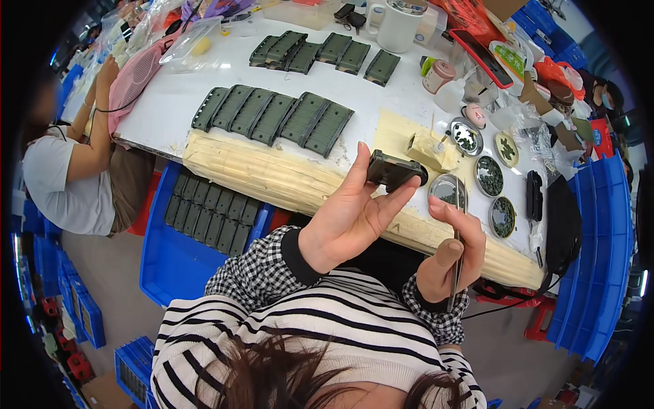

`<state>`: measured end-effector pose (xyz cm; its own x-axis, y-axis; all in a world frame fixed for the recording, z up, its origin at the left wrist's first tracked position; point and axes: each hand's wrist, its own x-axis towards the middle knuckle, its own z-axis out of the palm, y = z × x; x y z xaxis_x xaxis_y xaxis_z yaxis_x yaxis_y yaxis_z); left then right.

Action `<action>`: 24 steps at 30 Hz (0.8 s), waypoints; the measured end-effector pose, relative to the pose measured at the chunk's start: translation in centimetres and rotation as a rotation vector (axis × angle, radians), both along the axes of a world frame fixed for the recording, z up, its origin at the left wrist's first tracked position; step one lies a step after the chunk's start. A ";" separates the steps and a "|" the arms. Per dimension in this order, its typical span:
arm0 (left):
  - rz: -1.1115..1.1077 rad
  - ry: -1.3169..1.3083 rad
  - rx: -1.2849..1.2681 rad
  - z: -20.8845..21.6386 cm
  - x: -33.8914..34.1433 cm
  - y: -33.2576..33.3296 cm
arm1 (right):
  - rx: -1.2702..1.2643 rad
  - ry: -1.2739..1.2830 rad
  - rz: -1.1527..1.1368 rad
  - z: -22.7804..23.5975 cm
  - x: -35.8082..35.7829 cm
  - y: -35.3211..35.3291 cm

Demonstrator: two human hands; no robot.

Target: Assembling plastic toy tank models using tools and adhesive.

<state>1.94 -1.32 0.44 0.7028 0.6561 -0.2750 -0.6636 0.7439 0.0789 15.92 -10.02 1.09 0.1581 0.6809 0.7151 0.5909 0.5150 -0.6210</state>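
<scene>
My left hand [344, 221] is raised over the table's padded front edge, its fingers gripping a dark green moulded part [387, 168] that is held up and tilted. A pair of metal tweezers [456, 269] lies in my right hand [466, 235], pinched between the fingers, its tips pointing away from me. Just beyond those tips sits a round metal dish [434, 183], partly hidden by my fingers. Further right, small dark green pieces fill several dishes, among them a metal one [490, 157]. A pale yellow block [436, 154] with a thin stick in it stands behind the green part.
Rows of green ribbed panels [255, 114] lie on the white table [167, 126]. More panels fill a blue bin [153, 273] below its left side. A white mug [397, 27], red-edged phone [480, 58] and plastic bags crowd the back right. Another person [68, 177] sits at left.
</scene>
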 end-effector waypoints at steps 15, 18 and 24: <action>-0.216 0.092 0.294 -1.1 -1.0 -3.0 | -0.057 0.461 0.187 -0.4 -0.7 1.2; -0.497 0.066 0.497 -3.2 -2.3 -1.5 | -0.389 0.640 0.516 1.1 1.0 0.4; -0.736 -0.013 0.560 -4.0 -2.6 -0.3 | -0.368 0.459 0.349 0.7 5.6 0.4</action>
